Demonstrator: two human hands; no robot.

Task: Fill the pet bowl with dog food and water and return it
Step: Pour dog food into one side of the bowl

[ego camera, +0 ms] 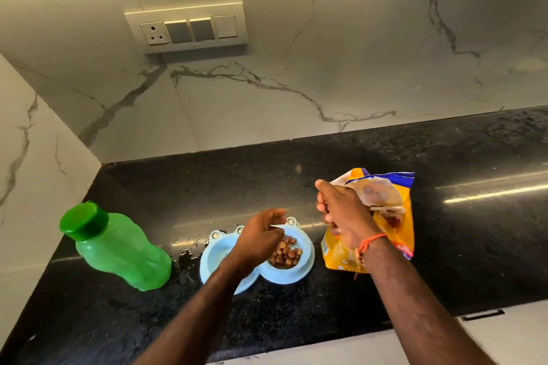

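A light blue double pet bowl stands on the black counter. Its right compartment holds brown dog food pieces; my arm partly hides the left compartment. My left hand hovers over the bowl with curled fingers and a thin pale sliver at the fingertips; what it is I cannot tell. My right hand grips the open top edge of the yellow dog food bag, which stands just right of the bowl. A green water bottle with its cap on stands to the left.
Spilled water drops lie on the counter between bottle and bowl. The marble wall with a switch panel rises behind, and another wall closes the left side. The black counter stretches to the right; its front edge is near me.
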